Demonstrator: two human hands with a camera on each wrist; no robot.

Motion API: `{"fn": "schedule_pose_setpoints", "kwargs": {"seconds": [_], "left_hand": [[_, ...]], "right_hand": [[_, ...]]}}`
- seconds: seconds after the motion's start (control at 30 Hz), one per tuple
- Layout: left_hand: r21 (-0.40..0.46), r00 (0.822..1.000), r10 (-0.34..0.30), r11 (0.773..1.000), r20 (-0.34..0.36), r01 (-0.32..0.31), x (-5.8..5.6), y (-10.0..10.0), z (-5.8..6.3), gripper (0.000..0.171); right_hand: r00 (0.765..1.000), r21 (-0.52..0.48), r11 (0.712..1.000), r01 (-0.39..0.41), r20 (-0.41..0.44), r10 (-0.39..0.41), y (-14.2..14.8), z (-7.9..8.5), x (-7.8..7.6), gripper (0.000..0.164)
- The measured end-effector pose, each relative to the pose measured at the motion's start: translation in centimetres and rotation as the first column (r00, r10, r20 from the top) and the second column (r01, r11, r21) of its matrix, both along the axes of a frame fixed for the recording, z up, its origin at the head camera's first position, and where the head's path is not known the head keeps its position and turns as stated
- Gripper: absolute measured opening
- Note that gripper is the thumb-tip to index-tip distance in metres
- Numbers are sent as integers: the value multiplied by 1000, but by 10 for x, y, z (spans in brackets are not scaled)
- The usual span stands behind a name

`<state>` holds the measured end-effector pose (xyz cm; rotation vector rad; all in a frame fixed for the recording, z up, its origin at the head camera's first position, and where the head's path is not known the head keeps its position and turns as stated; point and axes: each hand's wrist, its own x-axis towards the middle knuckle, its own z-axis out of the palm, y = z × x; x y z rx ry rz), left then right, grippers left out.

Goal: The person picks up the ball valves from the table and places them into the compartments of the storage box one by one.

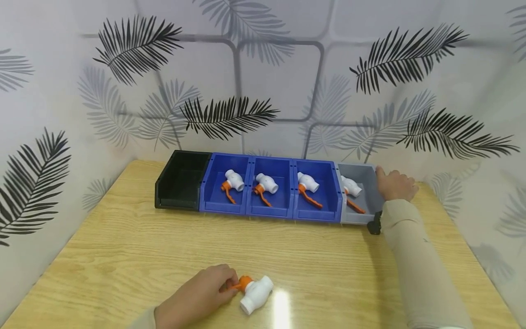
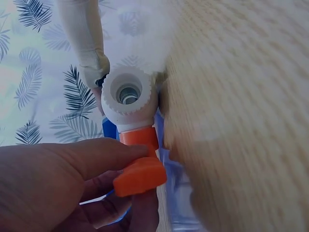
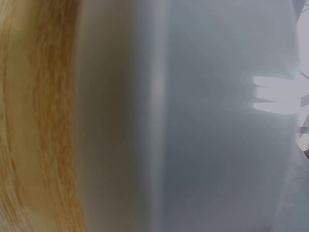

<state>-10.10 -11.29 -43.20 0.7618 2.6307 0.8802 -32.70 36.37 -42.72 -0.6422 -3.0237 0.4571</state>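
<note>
On the front of the table, my left hand (image 1: 202,293) pinches the orange lever of a white plastic ball valve (image 1: 257,294). The left wrist view shows the thumb and fingers on that orange lever (image 2: 140,176), with one round ribbed end of the valve (image 2: 128,94) facing the camera. My right hand (image 1: 396,185) is at the right side wall of a grey bin (image 1: 371,201), thumb by its rim; its fingertips are hidden. Inside the grey bin lies another white valve (image 1: 351,186) with an orange lever. The right wrist view is filled by a blurred grey surface (image 3: 227,145).
Left of the grey bin, in one row, stand a blue bin (image 1: 318,214), another blue bin (image 1: 269,211), a third blue bin (image 1: 223,207) and a black bin (image 1: 178,202). Each blue bin holds one orange-levered valve. Behind the wooden table (image 1: 164,246) rises a leaf-patterned wall (image 1: 279,82).
</note>
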Motion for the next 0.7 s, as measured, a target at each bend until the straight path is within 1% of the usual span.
{"fn": "schedule_pose_setpoints", "kwargs": {"seconds": [0.1,0.2,0.33,0.5,0.6,0.7], "left_hand": [[20,1000,4,1000,26,-4,-1,-1,1,4],[25,999,32,999,30,-33,-1,-2,1,5],[19,997,80,997,-10,-80,-1,-6,1,8],[22,990,122,992,-67,-120,-2,-13,5,6],[31,982,157,987,-101,-155,-4,-17,10,7],[34,969,214,977,-121,-212,-7,-21,17,8]], "right_hand": [[1000,-4,1000,5,0,-5,0,0,0,90],[1000,-7,1000,3,0,-3,1,-1,-1,91],[1000,-6,1000,3,3,-3,2,-2,-2,92],[1000,-3,1000,4,0,-4,2,-2,-2,92],[1000,-2,1000,1,2,-1,1,0,-1,91],[1000,-5,1000,0,12,0,0,0,0,92]]}}
